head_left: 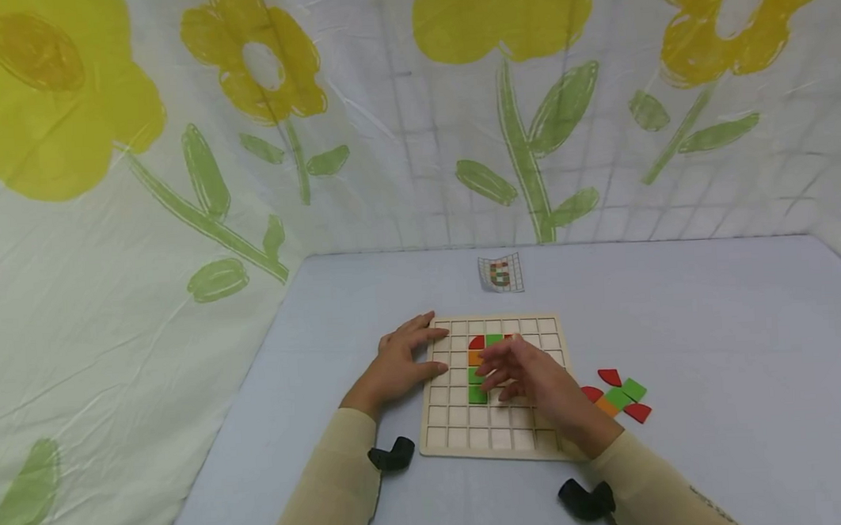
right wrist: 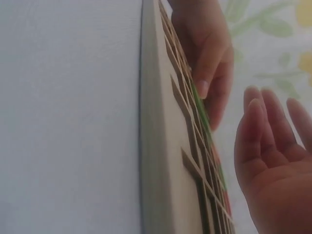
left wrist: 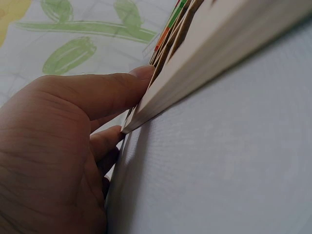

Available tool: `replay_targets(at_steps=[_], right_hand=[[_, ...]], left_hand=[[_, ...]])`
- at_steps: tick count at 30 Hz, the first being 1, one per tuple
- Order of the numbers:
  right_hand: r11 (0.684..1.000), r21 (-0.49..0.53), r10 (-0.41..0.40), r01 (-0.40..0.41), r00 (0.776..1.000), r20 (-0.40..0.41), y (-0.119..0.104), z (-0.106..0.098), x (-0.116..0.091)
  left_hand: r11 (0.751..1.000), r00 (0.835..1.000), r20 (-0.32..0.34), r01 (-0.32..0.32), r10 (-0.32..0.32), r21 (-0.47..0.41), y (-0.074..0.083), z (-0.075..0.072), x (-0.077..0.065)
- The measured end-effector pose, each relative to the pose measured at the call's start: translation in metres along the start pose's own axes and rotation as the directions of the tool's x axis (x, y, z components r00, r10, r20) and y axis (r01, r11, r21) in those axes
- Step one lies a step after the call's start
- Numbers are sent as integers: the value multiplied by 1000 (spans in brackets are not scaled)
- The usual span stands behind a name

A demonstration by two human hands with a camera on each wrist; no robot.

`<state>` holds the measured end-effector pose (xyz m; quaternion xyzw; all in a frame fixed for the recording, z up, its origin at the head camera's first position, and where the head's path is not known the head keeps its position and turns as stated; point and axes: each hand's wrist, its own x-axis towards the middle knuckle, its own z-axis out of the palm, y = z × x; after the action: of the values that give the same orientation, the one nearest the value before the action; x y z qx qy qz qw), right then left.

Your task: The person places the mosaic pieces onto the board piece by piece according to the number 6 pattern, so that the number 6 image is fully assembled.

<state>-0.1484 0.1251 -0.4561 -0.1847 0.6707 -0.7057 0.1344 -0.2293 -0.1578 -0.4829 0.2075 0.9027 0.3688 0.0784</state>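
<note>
A wooden grid board (head_left: 458, 437) lies flat on the table. My left hand (head_left: 400, 364) rests at its left edge, thumb and fingertips touching the rim. In the left wrist view the thumb (left wrist: 112, 90) lies along the edge of the board. Above the middle of the grid hovers my right hand (head_left: 533, 375), fingers loosely bent and nothing showing between them. Set in the squares are a red quarter-round piece (head_left: 477, 343), a green square (head_left: 493, 339), an orange piece (head_left: 475, 358) and more green squares (head_left: 478, 395). The right hand hides part of the pattern.
Right of the board lie loose flat pieces: a red quarter-round (head_left: 610, 377), a green square (head_left: 619, 398), an orange piece (head_left: 606, 406) and several others. A small card (head_left: 500, 274) with a coloured grid picture lies beyond the board. A flowered curtain (head_left: 387, 177) hangs behind the table.
</note>
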Motion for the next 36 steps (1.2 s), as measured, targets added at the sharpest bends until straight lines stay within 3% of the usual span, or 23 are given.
replay_targets(at_steps=[12, 23, 36], right_hand=[[998, -27, -65, 63, 997, -45, -19, -11, -2], [990, -69, -123, 120, 992, -40, -23, -27, -11], [981, -151, -139, 122, 985, -107, -37, -51, -27]], left_hand=[[1000, 1000, 0, 16, -16, 14, 3, -1, 1], [1000, 1000, -7, 8, -8, 8, -1, 1, 1], [1000, 1000, 1, 9, -9, 6, -1, 0, 1]])
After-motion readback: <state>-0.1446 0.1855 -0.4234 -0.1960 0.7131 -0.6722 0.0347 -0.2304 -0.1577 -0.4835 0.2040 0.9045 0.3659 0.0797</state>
